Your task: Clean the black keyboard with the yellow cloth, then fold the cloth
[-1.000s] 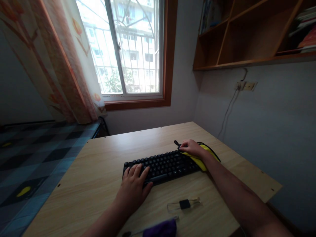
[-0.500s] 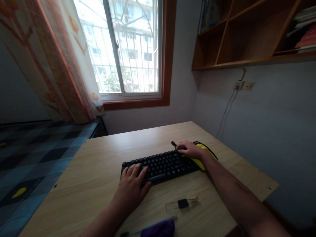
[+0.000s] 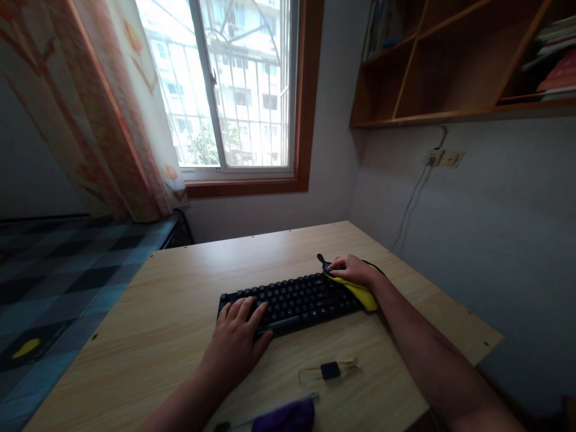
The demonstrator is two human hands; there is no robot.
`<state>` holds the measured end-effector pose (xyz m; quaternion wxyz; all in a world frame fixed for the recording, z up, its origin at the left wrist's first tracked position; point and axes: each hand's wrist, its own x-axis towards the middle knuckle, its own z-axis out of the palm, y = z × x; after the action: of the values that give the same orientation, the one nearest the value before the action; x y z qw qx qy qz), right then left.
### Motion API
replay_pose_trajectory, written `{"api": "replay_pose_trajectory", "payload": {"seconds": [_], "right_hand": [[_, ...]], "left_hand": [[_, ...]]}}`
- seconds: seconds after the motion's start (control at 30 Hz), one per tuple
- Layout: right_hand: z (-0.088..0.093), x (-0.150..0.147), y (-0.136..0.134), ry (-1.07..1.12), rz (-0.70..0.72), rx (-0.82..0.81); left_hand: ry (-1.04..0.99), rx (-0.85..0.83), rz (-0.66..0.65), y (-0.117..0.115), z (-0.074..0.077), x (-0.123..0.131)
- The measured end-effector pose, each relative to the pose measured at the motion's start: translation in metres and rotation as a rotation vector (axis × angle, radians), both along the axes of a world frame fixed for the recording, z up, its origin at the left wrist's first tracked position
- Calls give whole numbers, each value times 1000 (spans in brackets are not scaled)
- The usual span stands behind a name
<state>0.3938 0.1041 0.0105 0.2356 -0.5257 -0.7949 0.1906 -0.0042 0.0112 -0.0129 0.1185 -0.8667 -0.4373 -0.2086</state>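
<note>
A black keyboard [image 3: 297,300] lies on the wooden table [image 3: 189,300]. My left hand [image 3: 238,330] rests on the keyboard's left end, fingers spread over the keys and thumb at its front edge. At the far right end, my right hand [image 3: 353,270] closes on a yellow cloth [image 3: 364,298] with black edging. A dark loop sticks out past its fingertips, and part of the cloth drapes over the keyboard's right end. What lies under the palm is hidden.
Nearer me lie a dark block with thin wire-like loops [image 3: 330,371] and a purple cloth-like item [image 3: 288,417] beside a thin rod. A checked bed [image 3: 90,282] stands left, a window [image 3: 252,120] ahead, and a wall shelf [image 3: 450,78] hangs upper right.
My right hand has shifted slightly right and away with the yellow cloth, and the cloth's folds lie differently. My left hand stays on the keyboard. The view has moved a little.
</note>
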Motion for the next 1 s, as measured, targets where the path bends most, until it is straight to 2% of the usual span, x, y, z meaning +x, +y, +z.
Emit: {"api": "replay_pose_trajectory", "payload": {"seconds": [0.27, 0.43, 0.63, 0.83, 0.9, 1.0], "right_hand": [[-10, -4, 11, 202, -128, -139], [-7, -3, 8, 116, -146, -114], [-5, -7, 5, -5, -59, -6], [-3, -8, 5, -65, -165, 43], [-2, -1, 3, -63, -173, 25], [-2, 12, 1, 25, -130, -95]], "left_hand": [[-4, 22, -11, 1, -2, -1], [-14, 22, -7, 1, -2, -2], [-13, 28, -10, 1, -2, -1], [-18, 35, -16, 3, -4, -2], [-17, 32, -16, 2, -3, -2], [-23, 30, -17, 1, -2, -2]]}}
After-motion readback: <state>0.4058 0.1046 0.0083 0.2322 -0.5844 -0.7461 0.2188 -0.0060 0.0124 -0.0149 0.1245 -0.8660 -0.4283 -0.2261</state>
